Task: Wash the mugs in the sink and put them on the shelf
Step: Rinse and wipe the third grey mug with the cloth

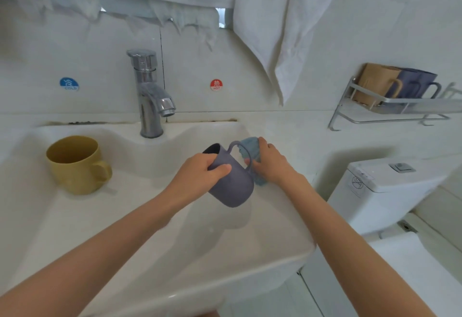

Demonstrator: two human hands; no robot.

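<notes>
Both arms come in from the bottom edge, left arm [112, 246] and right arm [350, 229], and meet over the sink [75, 229], so any drips fall in the bowl. Next in size is the white towel [287, 29] hanging on the wall above, then the toilet [387, 191] on the right. A metal shelf [412, 103] sits on the wall over the toilet, and a brown mug [375, 84] and a blue mug [415, 83] stand on it side by side (so I think those two are done). The tap [150, 96] stands at the back of the sink; I see no water coming out. A yellow mug [75, 164] waits upright on the sink's left side, well apart from the hands. The grey mug [232, 186] is up in the air over the sink, tipped over with its handle up. The left hand [200, 171] wraps round its body to keep it steady. The right hand [272, 164] pinches a small blue cloth [251, 148] right by the handle, likely to rub it clean.
</notes>
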